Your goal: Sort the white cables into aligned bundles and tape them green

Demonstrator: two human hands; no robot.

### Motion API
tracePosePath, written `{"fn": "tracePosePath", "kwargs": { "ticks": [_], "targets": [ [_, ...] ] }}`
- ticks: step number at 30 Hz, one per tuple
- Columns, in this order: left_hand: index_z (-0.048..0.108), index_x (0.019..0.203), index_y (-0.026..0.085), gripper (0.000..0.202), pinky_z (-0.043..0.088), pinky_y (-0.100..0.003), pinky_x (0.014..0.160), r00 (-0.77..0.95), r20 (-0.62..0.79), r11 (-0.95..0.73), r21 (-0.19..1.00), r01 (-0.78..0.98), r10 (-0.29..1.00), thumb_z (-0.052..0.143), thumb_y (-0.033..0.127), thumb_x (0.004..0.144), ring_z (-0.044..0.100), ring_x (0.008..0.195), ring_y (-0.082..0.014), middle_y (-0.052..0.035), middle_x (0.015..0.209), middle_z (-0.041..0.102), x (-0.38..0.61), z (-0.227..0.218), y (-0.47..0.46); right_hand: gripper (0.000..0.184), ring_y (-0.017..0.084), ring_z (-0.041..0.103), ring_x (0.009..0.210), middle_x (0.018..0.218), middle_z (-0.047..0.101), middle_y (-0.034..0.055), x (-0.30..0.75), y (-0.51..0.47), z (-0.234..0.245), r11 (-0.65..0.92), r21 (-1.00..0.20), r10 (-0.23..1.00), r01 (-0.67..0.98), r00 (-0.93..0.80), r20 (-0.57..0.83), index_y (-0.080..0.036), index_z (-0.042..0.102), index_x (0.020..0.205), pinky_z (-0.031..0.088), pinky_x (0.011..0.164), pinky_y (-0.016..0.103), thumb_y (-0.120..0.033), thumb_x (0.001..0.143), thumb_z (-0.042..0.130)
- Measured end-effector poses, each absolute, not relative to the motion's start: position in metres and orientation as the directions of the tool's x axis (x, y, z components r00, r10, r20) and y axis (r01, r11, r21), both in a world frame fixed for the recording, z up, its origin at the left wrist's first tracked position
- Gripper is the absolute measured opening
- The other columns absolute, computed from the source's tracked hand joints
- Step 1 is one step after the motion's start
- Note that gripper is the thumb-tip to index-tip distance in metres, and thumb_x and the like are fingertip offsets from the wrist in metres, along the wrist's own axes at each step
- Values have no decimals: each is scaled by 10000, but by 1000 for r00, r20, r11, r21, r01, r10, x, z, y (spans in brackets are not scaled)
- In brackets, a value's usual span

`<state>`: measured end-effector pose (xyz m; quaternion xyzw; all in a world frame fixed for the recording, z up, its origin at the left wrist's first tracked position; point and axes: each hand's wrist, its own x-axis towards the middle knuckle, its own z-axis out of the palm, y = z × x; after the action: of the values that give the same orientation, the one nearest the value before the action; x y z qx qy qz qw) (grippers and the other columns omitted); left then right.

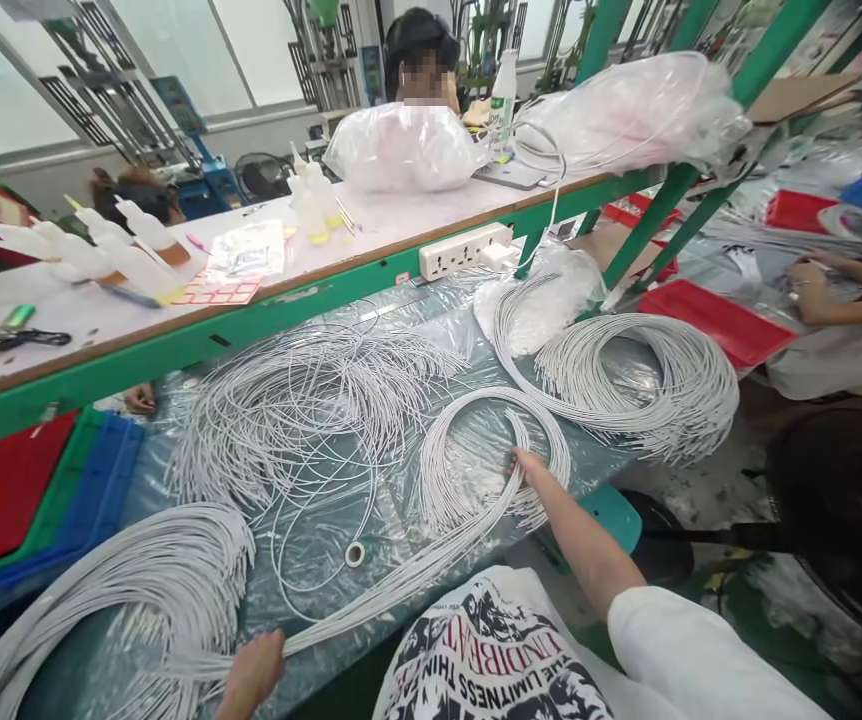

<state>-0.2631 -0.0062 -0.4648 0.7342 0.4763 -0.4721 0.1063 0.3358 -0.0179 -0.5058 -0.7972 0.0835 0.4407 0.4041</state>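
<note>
A long bundle of white cables (393,572) runs along the front of the table. My left hand (255,668) is closed round it at the lower left, beside a big curved stack of white cables (168,545). My right hand (525,464) grips the bundle's other end, which bends up inside a coil of white cables (435,470). Some fingers of the right hand are hidden behind the wrist and cables. Behind the bundle lies a loose, tangled heap of white cables (288,400). A small tape roll (354,554) sits between heap and bundle.
Another large cable coil (701,370) lies at the right. Stacked red, green and blue bins (93,490) stand at the left. A green-edged shelf (311,312) crosses behind, carrying squeeze bottles (150,235) and a power strip (465,252). Co-workers sit beyond and at right.
</note>
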Motion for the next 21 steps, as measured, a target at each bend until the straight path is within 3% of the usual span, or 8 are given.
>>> {"fn": "tracePosePath", "kwargs": {
  "ticks": [7,12,17,21],
  "targets": [
    [634,1201,197,396,381,-408,1006,184,-734,-556,-300,775,653,502,178,828,580,1186,-288,-133,1196,670,-260,-463,2,234,186,629,889,1045,631,71,352,-26,-500,-780,-599,324,-183,701,-635,-127,617,1070,543,781,367,-322,941,602],
    [580,1299,186,517,328,-410,1065,204,-691,-552,-329,766,693,455,109,803,522,1256,-262,-130,1311,608,-259,-461,6,309,225,616,946,1063,630,95,352,-38,-487,-796,-605,395,21,776,-492,-122,598,1109,485,862,412,-330,887,651],
    [509,1387,171,670,199,-445,1166,216,-655,-544,-350,762,724,428,26,738,416,1360,-256,-124,1432,507,-261,-464,5,353,284,618,954,912,650,108,336,-34,-469,-738,-641,512,210,793,-330,-127,586,1146,445,819,347,-261,822,624],
    [443,1442,223,750,154,-457,1196,202,-656,-530,-351,772,728,394,-1,727,244,1451,-237,-68,1536,366,-262,-468,-2,265,254,628,869,866,664,71,318,7,-457,-623,-702,663,344,709,-241,-157,619,1072,440,791,320,-241,826,564]
  ]
}}
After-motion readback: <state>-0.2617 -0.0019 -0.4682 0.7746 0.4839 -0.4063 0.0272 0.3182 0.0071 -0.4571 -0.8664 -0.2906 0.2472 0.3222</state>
